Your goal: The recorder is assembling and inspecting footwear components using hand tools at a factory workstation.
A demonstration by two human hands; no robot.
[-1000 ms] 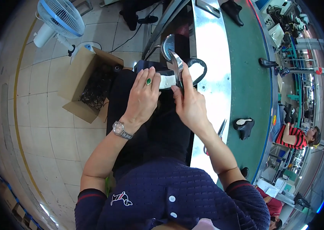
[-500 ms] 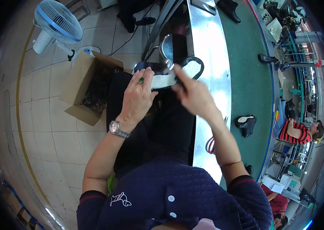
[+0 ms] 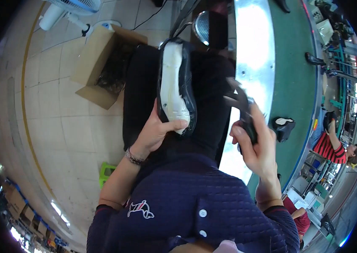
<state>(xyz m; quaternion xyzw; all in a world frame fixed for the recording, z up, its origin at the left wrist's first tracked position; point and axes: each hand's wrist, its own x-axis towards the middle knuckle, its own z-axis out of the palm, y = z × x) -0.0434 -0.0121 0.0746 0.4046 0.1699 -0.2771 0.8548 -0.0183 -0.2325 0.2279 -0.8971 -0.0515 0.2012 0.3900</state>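
In my left hand [image 3: 157,130] I grip a black shoe [image 3: 188,90] by its near end, thumb on top, fingers beneath. The shoe is bottom up over my lap, its long pale sole [image 3: 171,80] facing me. My right hand [image 3: 256,145] is closed round the dark handles of a pair of pincers [image 3: 242,103], somewhat blurred. Their metal jaws stand apart, over the edge of the bench, to the right of the shoe and touching nothing.
A shiny metal bench [image 3: 252,55] runs along my right, beside a green conveyor belt [image 3: 294,80] carrying another black shoe [image 3: 284,128]. An open cardboard box [image 3: 92,67] and a fan [image 3: 75,6] are on the left. A person in a striped shirt [image 3: 328,147] sits far right.
The shoe has swung from lying crosswise to pointing away from me, and my left hand now grips its near end. My right hand with the pincers has moved off the shoe, right and nearer.
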